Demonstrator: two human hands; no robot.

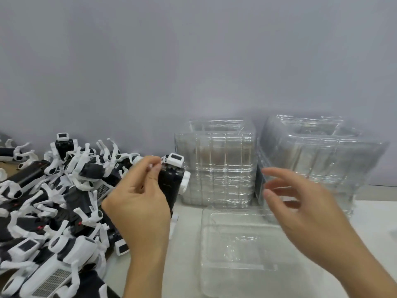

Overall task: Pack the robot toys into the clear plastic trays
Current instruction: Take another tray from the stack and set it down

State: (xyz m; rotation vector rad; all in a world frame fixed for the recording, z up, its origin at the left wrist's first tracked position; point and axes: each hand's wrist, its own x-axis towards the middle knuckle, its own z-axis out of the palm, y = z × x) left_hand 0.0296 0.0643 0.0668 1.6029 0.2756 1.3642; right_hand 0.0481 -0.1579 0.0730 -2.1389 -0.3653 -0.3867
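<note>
Open tray (242, 250) lay flat on table (184, 222), nearest. Left hand (139, 203) gripped robot (171, 179) upright, long axis vertical, white head up, fingers curled round black body. Right hand (300, 203) hovered above tray, fingers spread, blurred. Tray stacks (217, 164) behind; toy pile (53, 201) left.

wall (193, 61): a plain grey-blue wall is filling the top half and is standing right behind the table | table (373, 214): a flat white top is running up to the wall | light: soft, even light is falling on it all, making no strong shadows
</note>
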